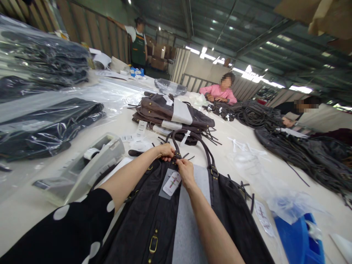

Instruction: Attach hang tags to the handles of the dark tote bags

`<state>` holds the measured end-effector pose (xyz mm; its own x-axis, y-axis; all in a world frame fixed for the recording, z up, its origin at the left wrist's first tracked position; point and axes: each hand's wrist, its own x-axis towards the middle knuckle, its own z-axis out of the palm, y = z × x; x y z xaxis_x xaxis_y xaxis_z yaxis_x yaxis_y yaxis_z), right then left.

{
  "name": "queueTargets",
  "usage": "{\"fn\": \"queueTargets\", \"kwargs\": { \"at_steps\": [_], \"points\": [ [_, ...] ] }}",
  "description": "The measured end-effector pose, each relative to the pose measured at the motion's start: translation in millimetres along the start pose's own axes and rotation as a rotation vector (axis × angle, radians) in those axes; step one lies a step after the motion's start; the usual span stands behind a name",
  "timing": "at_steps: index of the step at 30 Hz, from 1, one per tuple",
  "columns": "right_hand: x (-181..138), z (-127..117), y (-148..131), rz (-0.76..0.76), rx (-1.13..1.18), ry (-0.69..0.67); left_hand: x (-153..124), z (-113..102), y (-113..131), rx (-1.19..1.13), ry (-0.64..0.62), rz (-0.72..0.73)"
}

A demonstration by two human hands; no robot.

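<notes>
A black handbag [143, 220] lies flat in front of me, with brass buckles and a strip of grey paper [189, 227] across it. My left hand [166, 151] is closed at the base of one bag handle [176, 141], fingertips pinched. Just beside it, my right hand [184, 169] pinches at the same spot. What sits between the fingertips is too small to make out, though a hang tag [172, 184] on a grey card dangles right below. The second handle base [213, 171] stands free on the right.
Brown bags [156, 110] are stacked ahead. Plastic-wrapped bags [41, 124] lie left, by a clear plastic holder [82, 172]. A blue bin [297, 238] is at right front. Dark straps and bags [302, 154] pile up at right. Co-workers [220, 91] are across the table.
</notes>
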<state>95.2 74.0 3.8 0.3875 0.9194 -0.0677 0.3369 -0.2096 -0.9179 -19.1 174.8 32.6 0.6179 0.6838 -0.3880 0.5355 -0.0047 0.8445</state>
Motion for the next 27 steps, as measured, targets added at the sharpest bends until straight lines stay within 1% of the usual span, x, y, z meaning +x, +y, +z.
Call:
{"fn": "queueTargets", "kwargs": {
  "at_steps": [3, 7, 9, 11, 15, 20, 27],
  "points": [
    [-7, -6, -8, 0.07, 0.132, -0.068, -5, 3, -2, 0.037, 0.138, 0.056],
    [-16, -16, -18, 0.129, 0.3, -0.155, -15, -2, -6, 0.082, 0.333, 0.138],
    [-20, -20, -21, 0.153, 0.326, -0.163, -22, -5, -9, 0.078, 0.407, 0.156],
    [-22, -22, -24, 0.161, 0.333, -0.151, -30, -6, -11, 0.05, 0.456, 0.153],
    [-27, -18, -27, 0.156, 0.39, -0.156, -42, 0, -12, -0.048, 0.489, 0.131],
    [-30, -8, -23, 0.159, 0.438, -0.154, -48, 12, -7, -0.158, 0.461, 0.094],
    [-30, -5, -13, 0.126, 0.447, -0.163, -50, 20, -4, -0.206, 0.463, 0.011]
  ]
}}
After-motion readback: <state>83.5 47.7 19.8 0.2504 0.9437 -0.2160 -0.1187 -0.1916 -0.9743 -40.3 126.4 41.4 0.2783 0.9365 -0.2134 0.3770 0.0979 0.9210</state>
